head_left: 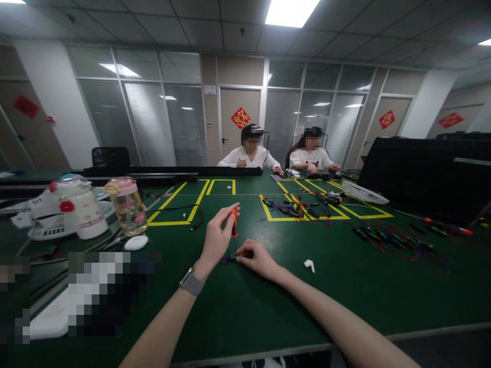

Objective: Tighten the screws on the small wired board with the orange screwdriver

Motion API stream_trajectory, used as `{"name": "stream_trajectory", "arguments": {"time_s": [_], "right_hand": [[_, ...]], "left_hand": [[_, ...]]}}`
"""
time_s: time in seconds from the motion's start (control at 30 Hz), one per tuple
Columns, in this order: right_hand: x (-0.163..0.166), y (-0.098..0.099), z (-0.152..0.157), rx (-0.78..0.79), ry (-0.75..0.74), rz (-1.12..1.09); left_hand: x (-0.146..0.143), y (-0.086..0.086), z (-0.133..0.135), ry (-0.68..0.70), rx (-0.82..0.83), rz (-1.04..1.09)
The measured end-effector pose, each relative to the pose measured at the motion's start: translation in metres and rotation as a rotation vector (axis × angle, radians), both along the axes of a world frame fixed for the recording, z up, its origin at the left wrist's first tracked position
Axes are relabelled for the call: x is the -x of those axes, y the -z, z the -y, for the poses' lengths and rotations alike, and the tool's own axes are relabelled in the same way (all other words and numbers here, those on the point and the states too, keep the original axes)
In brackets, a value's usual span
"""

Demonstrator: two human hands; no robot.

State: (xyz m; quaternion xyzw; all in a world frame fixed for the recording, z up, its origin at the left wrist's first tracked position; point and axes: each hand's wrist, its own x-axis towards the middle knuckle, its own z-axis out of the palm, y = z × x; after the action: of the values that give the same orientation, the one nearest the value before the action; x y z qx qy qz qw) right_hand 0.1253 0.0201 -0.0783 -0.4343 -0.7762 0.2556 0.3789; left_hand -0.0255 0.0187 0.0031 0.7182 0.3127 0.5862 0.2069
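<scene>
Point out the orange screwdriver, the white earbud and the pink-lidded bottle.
Orange screwdriver (235,228): head view, on the handle.
White earbud (309,265): head view, about where bud meets stem.
Pink-lidded bottle (129,210): head view, on the see-through body.

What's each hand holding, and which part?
Left hand holds an orange screwdriver by its handle. Right hand touches a small wired part at one end; whether pinched is unclear.

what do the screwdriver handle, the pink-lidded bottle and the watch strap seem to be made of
Screwdriver handle: probably hard plastic, judging by its bright, even orange.
Pink-lidded bottle: clear plastic or glass, can't tell which; its body is see-through.
Watch strap: perhaps woven fabric, since the grey surface looks matte.
</scene>
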Motion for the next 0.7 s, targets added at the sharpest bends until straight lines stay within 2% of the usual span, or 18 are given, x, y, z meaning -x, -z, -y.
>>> {"name": "stream_trajectory", "arguments": {"time_s": [0.17, 0.2, 0.37, 0.57, 0.7], "right_hand": [[0.0, 0.0001, 0.0, -0.016, 0.006, 0.017], [-0.0001, 0.0005, -0.0002, -0.018, 0.007, 0.015], [-0.0006, 0.0029, -0.0018, -0.024, -0.004, -0.004], [-0.0006, 0.0033, -0.0025, -0.023, -0.009, 0.006], [-0.0007, 0.002, -0.0017, -0.014, -0.011, 0.005]], "left_hand": [[-0.001, 0.0005, 0.0004, -0.179, -0.061, -0.027], [-0.0005, 0.0005, 0.0003, -0.176, -0.06, -0.037], [0.0016, 0.0008, -0.0021, 0.02, 0.003, -0.02], [0.0003, 0.0024, -0.0022, -0.179, -0.063, -0.027], [0.0009, 0.0006, -0.0016, -0.055, -0.036, -0.03]]}}
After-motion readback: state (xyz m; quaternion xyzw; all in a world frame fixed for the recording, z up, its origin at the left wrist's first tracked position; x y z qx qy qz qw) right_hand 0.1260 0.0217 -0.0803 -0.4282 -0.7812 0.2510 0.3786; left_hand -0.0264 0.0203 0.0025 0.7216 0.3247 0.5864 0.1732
